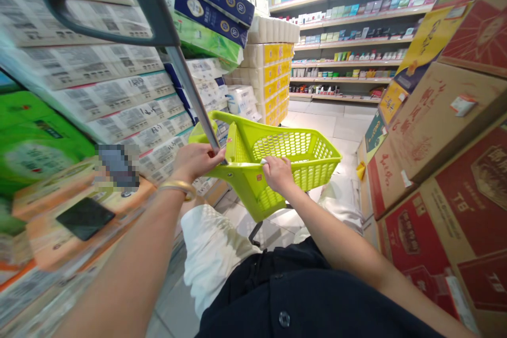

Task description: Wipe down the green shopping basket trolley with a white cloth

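A lime-green shopping cart [277,134] with a perforated basket stands in front of me, turned sideways. Its grey metal pole [194,97] rises at the left to a dark grey plastic handle [111,34]. My left hand [198,161], a gold bangle at its wrist, is closed around the foot of the pole by the basket's rim. Against the near side of the rim, my right hand [278,173] is curled into a fist. A bit of a small white thing [263,161] shows at its fingers; the rest is hidden. No goods show inside the basket.
Packaged goods [119,68] are stacked high at the left. A dark phone [85,218] lies on an orange pack [43,232], near a pixelated patch. Cardboard cartons [435,116] form a wall on the right. Shelves [356,45] of small boxes line the back beyond the tiled floor [332,121].
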A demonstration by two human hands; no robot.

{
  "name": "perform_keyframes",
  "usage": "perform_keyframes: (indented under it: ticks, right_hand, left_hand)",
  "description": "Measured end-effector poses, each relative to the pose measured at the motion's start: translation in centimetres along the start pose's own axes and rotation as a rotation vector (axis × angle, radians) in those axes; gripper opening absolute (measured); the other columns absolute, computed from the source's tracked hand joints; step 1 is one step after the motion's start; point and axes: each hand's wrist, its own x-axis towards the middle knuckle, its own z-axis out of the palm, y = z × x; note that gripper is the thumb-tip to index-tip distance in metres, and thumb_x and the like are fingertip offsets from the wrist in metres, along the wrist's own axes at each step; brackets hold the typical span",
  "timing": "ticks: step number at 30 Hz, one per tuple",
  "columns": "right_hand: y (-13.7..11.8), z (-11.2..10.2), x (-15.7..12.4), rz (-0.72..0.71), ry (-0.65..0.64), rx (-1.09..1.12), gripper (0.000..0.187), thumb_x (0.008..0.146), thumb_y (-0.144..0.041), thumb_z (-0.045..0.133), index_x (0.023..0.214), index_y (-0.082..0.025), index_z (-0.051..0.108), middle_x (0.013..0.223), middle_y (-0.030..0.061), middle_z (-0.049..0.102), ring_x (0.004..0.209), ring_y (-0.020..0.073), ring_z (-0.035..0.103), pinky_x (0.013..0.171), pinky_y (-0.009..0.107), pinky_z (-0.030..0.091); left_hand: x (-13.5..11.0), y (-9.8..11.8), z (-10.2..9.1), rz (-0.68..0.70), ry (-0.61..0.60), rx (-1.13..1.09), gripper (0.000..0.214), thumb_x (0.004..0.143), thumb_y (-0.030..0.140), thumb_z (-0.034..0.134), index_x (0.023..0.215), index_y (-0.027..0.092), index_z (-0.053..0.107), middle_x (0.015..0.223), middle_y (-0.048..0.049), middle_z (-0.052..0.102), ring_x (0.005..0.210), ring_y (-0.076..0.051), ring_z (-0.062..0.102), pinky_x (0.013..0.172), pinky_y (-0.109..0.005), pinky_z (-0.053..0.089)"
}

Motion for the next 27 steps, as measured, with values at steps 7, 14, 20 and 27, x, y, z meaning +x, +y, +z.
perform_keyframes:
  ticks: [7,14,20,27]
  right_hand:
    - [5.8,-1.0,-0.2,0.151,0.011,-0.098,0.03,0.095,-0.022,0.035,0.095,-0.022,0.065,0.106,0.0063,0.073,0.101,0.0207,0.061,0.103,0.037,0.024]
    - [5.0,-1.0,0.3,0.243,0.029,-0.112,0.033,0.096,-0.023,0.036,0.089,-0.019,0.067,0.102,0.0096,0.074,0.097,0.0217,0.062,0.099,0.037,0.028]
    - [-0.3,0.1,0.7,0.106,-0.017,-0.003,0.028,0.096,-0.021,0.038,0.091,-0.021,0.065,0.104,0.0068,0.073,0.099,0.0202,0.061,0.097,0.034,0.029]
    - [0.7,-0.2,0.3,0.052,-0.032,0.008,0.026,0.096,-0.021,0.037,0.096,-0.023,0.064,0.107,0.0044,0.072,0.102,0.0198,0.06,0.104,0.037,0.023]
  left_hand:
    - [0.2,-0.3,0.2,0.001,0.015,-0.031,0.07,0.08,0.073,0.027,0.072,0.022,0.074,0.073,-0.0107,0.071,0.076,-0.027,0.067,0.054,-0.031,0.036]
    - [0.2,0.1,-0.3,0.007,-0.02,0.031,0.074,0.082,0.072,0.022,0.069,0.021,0.073,0.075,-0.0126,0.072,0.077,-0.027,0.068,0.054,-0.032,0.037]
    - [0.3,0.0,-0.3,0.01,-0.01,0.041,0.074,0.083,0.072,0.022,0.068,0.021,0.075,0.077,-0.0135,0.073,0.078,-0.028,0.069,0.053,-0.032,0.039]
    - [0.6,-0.5,0.2,0.015,0.002,0.03,0.071,0.083,0.071,0.027,0.067,0.021,0.073,0.077,-0.0133,0.073,0.077,-0.029,0.069,0.052,-0.032,0.037]
